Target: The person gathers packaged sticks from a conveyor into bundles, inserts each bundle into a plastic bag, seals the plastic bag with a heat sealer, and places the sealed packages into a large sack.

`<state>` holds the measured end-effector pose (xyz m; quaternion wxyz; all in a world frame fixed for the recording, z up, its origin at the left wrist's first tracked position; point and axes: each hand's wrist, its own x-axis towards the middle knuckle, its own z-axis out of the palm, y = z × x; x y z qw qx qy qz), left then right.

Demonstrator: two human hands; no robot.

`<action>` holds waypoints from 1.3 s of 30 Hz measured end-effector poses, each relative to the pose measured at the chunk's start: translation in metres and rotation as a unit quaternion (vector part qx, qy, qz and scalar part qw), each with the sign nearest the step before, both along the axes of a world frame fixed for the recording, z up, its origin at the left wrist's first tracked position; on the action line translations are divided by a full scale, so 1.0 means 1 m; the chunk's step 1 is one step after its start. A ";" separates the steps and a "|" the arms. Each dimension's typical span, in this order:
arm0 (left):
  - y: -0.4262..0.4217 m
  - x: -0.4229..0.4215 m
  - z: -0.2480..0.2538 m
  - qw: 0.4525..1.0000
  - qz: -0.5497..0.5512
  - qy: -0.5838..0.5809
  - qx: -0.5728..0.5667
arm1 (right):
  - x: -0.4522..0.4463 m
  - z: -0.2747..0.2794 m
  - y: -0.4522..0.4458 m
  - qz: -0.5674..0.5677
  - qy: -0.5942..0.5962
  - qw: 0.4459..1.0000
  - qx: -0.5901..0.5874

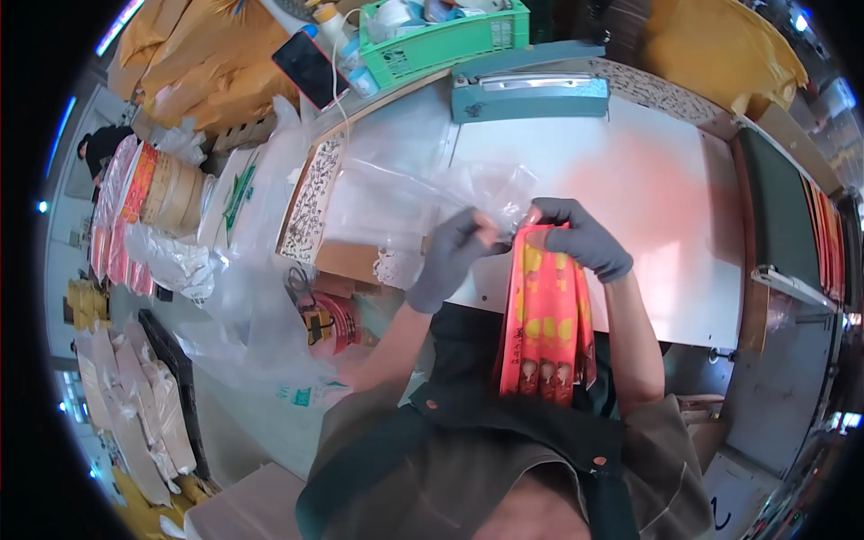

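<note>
My right hand [580, 241], in a grey glove with bare fingertips, grips the top end of a stack of long red packets [544, 315] with yellow patterns. The stack hangs down in front of my apron. Beside it, my left hand [456, 255] wears the same kind of glove and has its fingers closed at the edge of a crumpled clear plastic bag [504, 191]. The bag spreads above both hands over the white tabletop [666, 180]. Its lower edge also touches my right fingertips. How the bag meets the packets is hidden by my fingers.
A teal heat sealer [531, 97] stands at the table's back edge, before a green crate [445, 45]. A phone [310, 69] lies at the back left. Clear plastic sheeting [238, 306] hangs at the left. A dark panel [781, 202] borders the right side.
</note>
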<state>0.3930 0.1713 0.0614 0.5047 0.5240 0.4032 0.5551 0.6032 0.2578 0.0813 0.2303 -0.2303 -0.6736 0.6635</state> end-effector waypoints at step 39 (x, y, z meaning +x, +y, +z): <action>0.074 0.026 0.222 0.977 -0.187 -0.044 0.095 | 0.145 0.188 -0.050 -0.305 -0.211 0.681 0.631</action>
